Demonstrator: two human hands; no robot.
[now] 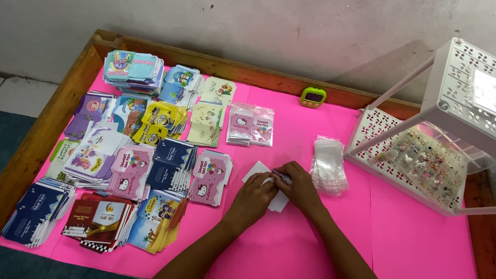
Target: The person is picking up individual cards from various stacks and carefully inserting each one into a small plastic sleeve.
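Both hands are working together near the middle of the pink counter (411,241). The left hand (255,198) is pressing down on a white card (256,170), and the right hand (299,186) is closing its fingers over a small dark item (281,176) at the card's far edge; what that item is cannot be told at this size. The card is lying flat on the counter, mostly hidden under the hands, just left of the stack of clear plastic sleeves (329,165).

To do this well, the left hand should probably be holding the card flat and steady while the right hand is lining the small piece up squarely, with light pressure so that the card is not creasing.

Counting: one white card is showing, one stack of clear sleeves, one green timer (313,96) at the far edge, and one white perforated rack (426,136) on the right, holding a tray of small trinkets (425,161) too many to count. On the left, roughly fifteen piles of printed envelopes (129,168) are lying in rows; the exact number is hard to tell where they are overlapping.
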